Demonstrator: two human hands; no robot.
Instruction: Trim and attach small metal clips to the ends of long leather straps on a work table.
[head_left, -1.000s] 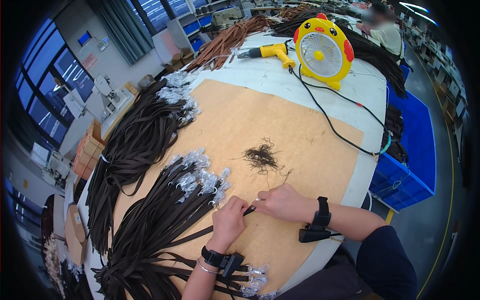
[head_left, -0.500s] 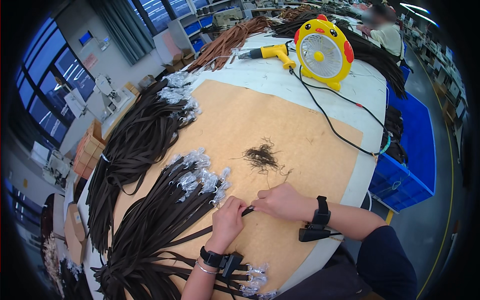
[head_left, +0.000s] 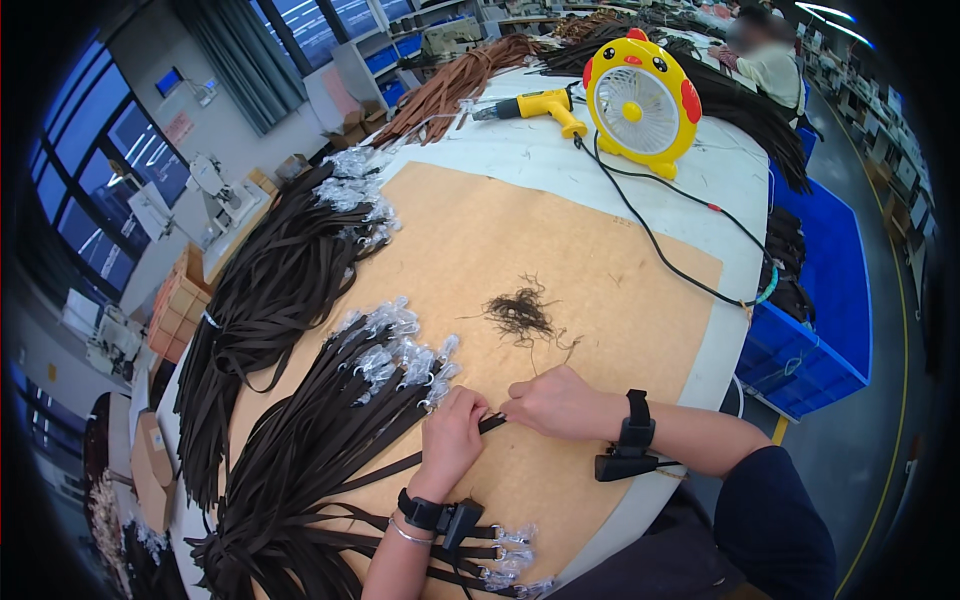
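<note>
Lower centre of frame: left hand and right hand both pinch flat, dark, webbing-like strap, fingertips nearly meeting. Looks like close finger work on strap; next move calls for steady left hold, I'd say.

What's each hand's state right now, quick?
Left hand: closed, holding a dark strap.
Right hand: closed on the same dark strap; exact grip hidden.

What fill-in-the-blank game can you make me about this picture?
1. The left hand and right hand hold a dark strap; a bracelet circles the ____ forearm.
2. The chick-shaped fan has a frame that is mostly ____.
3. The large plastic bin right of the table is ____.

Missing words: left; yellow; blue.
</note>
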